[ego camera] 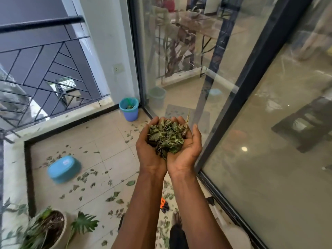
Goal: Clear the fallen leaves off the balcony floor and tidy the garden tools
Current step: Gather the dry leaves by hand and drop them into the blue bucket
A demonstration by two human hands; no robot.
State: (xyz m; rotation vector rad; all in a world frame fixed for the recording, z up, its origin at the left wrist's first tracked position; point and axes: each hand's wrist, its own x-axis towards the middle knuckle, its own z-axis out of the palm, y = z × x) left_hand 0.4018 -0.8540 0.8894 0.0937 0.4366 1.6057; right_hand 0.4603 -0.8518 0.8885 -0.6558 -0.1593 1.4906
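Observation:
A heap of dry green leaves (166, 138) lies in my two hands, cupped together at chest height. My left hand (148, 150) and my right hand (188, 150) touch side by side, palms up, fingers curled round the heap. Many loose leaves (111, 196) are scattered over the beige tiled floor (107, 159). A blue bucket (129, 109) with some leaves inside stands in the far corner by the glass. An orange and black garden tool (163, 205) lies on the floor under my arms. A white-handled tool (218, 214) lies along the door track.
An overturned blue basin (63, 168) lies on the tiles at left. A potted plant (46, 229) stands at bottom left. The metal railing (36, 72) bounds the balcony at left, and a sliding glass door (251, 105) runs along the right. My foot (177, 218) shows below.

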